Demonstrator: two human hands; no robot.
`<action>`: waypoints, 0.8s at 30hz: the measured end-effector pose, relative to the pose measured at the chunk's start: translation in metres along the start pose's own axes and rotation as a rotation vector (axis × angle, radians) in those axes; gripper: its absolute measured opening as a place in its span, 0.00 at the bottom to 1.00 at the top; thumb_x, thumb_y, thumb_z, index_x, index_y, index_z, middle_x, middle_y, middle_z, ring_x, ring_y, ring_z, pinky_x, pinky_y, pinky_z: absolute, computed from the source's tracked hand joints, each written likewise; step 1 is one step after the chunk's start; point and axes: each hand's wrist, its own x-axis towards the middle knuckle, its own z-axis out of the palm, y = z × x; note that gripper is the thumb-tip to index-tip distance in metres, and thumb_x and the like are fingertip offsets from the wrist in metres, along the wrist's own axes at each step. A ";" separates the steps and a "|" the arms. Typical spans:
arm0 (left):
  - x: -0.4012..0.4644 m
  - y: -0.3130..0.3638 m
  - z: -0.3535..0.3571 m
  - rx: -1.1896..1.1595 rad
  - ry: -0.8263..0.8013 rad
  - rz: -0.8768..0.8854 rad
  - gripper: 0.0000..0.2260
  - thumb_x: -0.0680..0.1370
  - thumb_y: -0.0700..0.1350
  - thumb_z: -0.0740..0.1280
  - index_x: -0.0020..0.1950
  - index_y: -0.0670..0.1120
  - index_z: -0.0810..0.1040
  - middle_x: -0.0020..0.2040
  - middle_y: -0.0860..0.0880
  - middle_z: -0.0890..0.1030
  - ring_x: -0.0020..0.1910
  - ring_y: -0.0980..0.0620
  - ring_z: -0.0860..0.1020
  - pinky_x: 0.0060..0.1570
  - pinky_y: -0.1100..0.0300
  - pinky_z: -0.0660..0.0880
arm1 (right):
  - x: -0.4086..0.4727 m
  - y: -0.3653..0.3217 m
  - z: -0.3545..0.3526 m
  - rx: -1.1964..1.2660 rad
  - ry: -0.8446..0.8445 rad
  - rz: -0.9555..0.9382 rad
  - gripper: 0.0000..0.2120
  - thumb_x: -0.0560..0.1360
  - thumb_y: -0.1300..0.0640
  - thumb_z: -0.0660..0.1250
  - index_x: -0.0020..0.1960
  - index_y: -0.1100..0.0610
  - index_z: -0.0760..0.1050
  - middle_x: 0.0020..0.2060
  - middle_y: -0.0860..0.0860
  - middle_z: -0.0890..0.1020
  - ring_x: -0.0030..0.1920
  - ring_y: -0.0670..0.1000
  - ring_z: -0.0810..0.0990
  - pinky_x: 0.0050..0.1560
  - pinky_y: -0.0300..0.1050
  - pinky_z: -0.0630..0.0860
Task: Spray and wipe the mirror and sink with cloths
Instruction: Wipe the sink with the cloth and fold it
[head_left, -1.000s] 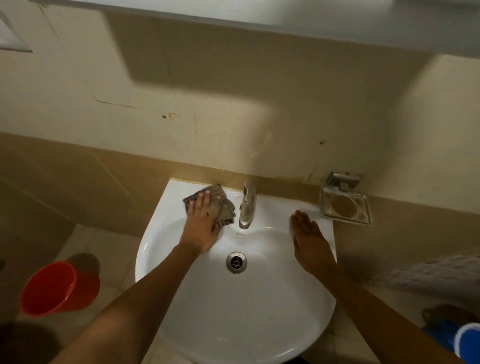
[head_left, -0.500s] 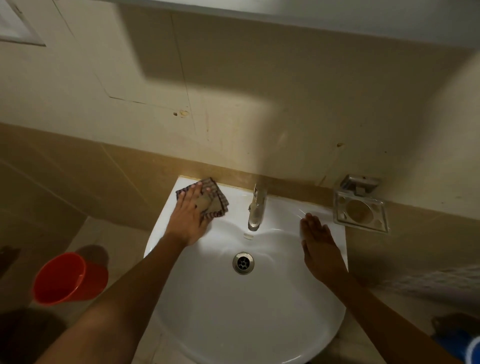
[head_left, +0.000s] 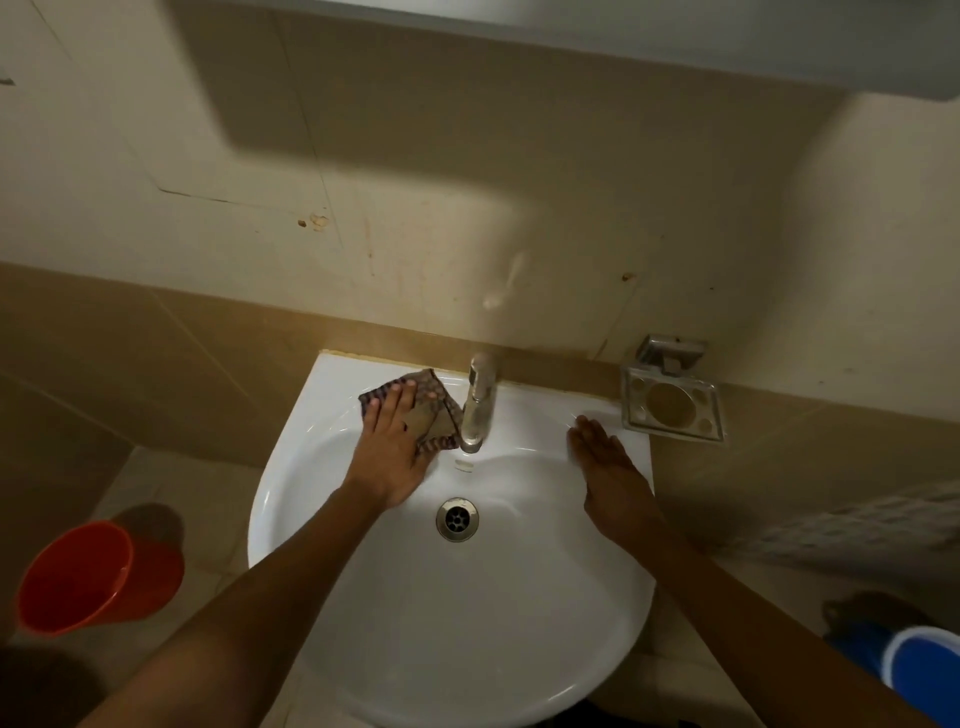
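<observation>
Red bucket (head_left: 88, 577): stands on the floor at far left, well apart from the basin; likely wash water parked out of the way, contents not visible.
Left hand (head_left: 392, 441): fingers straight and spread, palm flat on the checked cloth (head_left: 428, 410); pressing, not clutching. A flat palm spreads pressure over the fabric, which suits a wiping stroke.
Checked cloth: crumpled flat on the back-left ledge of the white sink (head_left: 467, 623), its right edge just beside the tap base. Judged step: wiping the ledge around the tap.
Chrome tap (head_left: 479, 405): upright at the middle of the back ledge, spout over the bowl; no running water seen.
Drain (head_left: 457, 518): below the spout, uncovered, bowl looks free of standing water.
Right hand (head_left: 610, 467): empty, fingers straight and together, resting on the right rim of the sink. Probably a brace for leaning over the bowl.
Hands, overall: well apart, one on each side of the tap.
Metal soap holder (head_left: 672, 405): fixed to the wall tile just right of the sink; holds nothing visible.
Blue container (head_left: 919, 670): bottom right corner, cut off by the frame; kind cannot be told.
Mirror: not identifiable here; only a pale ledge at top edge.
Spray bottle: not seen.
Writing, brands: none readable anywhere.
</observation>
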 end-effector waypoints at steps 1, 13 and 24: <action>0.006 0.008 0.000 -0.004 -0.013 0.018 0.33 0.77 0.62 0.42 0.80 0.49 0.53 0.80 0.43 0.50 0.79 0.43 0.45 0.76 0.47 0.38 | 0.000 0.000 -0.001 0.008 -0.002 -0.002 0.38 0.73 0.72 0.56 0.78 0.59 0.44 0.75 0.49 0.39 0.74 0.46 0.36 0.74 0.37 0.32; -0.030 0.041 0.021 -0.101 0.065 0.082 0.30 0.81 0.55 0.50 0.80 0.48 0.47 0.81 0.45 0.47 0.80 0.45 0.42 0.77 0.44 0.41 | -0.012 0.009 -0.007 0.013 -0.002 0.044 0.37 0.74 0.70 0.56 0.79 0.59 0.44 0.79 0.53 0.43 0.78 0.50 0.41 0.75 0.41 0.37; 0.003 0.116 0.028 -0.028 -0.043 0.209 0.30 0.81 0.56 0.51 0.80 0.45 0.53 0.80 0.41 0.52 0.79 0.42 0.44 0.76 0.41 0.51 | -0.020 0.019 -0.005 0.026 0.019 0.083 0.37 0.73 0.70 0.57 0.79 0.59 0.47 0.79 0.54 0.48 0.79 0.51 0.44 0.75 0.40 0.40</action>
